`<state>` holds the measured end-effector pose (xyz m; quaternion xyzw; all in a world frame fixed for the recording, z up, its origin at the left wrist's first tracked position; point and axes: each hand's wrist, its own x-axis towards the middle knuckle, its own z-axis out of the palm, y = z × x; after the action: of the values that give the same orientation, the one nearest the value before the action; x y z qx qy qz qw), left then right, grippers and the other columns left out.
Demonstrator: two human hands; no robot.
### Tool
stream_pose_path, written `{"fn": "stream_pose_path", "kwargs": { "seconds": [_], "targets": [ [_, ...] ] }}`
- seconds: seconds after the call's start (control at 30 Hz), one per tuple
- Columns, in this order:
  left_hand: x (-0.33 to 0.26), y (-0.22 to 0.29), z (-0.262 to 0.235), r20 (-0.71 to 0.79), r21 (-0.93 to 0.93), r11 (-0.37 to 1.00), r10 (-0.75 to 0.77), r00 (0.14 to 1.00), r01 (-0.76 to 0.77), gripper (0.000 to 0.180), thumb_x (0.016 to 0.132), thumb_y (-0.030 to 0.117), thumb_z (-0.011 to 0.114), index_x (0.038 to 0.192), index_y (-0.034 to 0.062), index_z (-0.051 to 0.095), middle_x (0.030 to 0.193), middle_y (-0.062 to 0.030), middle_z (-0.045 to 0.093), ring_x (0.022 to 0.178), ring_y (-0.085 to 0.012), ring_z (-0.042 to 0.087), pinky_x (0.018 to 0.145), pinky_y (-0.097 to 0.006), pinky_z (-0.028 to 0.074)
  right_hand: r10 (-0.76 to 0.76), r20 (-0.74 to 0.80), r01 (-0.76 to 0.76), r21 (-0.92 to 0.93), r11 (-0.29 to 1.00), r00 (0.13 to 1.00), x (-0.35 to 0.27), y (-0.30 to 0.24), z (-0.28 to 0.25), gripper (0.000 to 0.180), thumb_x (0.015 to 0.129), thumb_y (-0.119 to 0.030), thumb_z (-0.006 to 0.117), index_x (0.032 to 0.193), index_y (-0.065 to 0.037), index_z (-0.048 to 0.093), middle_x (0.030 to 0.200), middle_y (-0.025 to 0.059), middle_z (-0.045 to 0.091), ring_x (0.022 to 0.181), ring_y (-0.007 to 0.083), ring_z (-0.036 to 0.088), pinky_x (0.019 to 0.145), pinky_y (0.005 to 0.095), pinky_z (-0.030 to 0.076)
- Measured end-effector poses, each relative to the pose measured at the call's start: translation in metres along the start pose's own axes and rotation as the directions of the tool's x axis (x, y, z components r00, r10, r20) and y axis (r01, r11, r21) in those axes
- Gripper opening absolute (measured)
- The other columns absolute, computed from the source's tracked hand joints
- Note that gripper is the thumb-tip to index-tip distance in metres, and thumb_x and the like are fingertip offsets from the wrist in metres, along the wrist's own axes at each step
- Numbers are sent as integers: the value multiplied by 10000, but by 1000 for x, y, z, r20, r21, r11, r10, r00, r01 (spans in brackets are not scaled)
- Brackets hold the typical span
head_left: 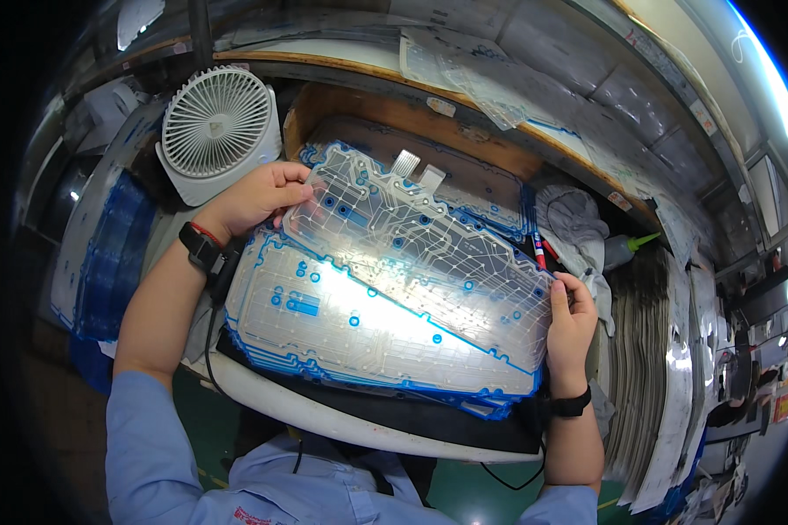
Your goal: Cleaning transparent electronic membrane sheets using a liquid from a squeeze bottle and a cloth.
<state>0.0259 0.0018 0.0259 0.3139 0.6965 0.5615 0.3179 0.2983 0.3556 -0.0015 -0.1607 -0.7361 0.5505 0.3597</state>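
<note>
A clear keyboard membrane sheet [411,227] with silver circuit traces and two ribbon tails is held up at a slant between my hands. My left hand [267,194] pinches its upper left corner. At the lower right end, my right hand [573,324] grips the edge between thumb and fingers. Beneath it lies a stack of similar membrane sheets [324,337] with blue edges and blue rings, glaring under the light. The held sheet covers the far part of that stack, and I cannot tell whether the two touch.
A white fan [217,127] stands at the far left, near blue-edged sheets [114,241]. Behind, a wooden box [324,109] holds more membranes. To the right are a red-and-blue marker [539,254], a grey cloth [569,214], a green-nozzled bottle [622,251] and piled sheets [635,367]. A shelf [368,59] spans the back.
</note>
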Motion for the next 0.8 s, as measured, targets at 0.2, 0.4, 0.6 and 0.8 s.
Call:
{"fn": "stream_pose_path", "kwargs": {
  "seconds": [0.2,0.4,0.6,0.8],
  "targets": [
    [10,-14,0,-171,-241,965,61,983,-102,179,962,144,524,1076,18,579,855,-16,646,651,-31,560,578,-159,452,117,58,-129,261,957,991,3,-1,-7,189,969,-138,533,1035,26,600,788,-34,565,691,31,472,656,176,378],
    [9,-10,1,-184,-349,930,52,981,-115,193,970,127,510,1118,15,565,934,-31,644,728,-59,572,692,-195,486,177,85,-191,208,959,981,2,2,-11,169,975,-146,516,971,1,600,754,-34,556,666,37,467,637,175,369],
    [17,-31,-9,-276,-267,903,263,924,-336,180,939,84,552,1110,40,587,1128,-49,606,950,-141,613,833,-246,503,57,-14,-50,296,954,998,-1,-6,-5,173,979,-144,499,963,2,591,791,12,599,676,82,526,649,196,417],
    [16,-29,-12,-254,-299,911,211,944,-284,248,934,69,544,1179,27,555,1161,-58,599,1003,-141,607,882,-249,490,77,92,-96,225,970,993,-2,-5,-6,301,950,-31,490,1243,32,468,978,111,641,886,134,614,766,263,505]
  ]
}}
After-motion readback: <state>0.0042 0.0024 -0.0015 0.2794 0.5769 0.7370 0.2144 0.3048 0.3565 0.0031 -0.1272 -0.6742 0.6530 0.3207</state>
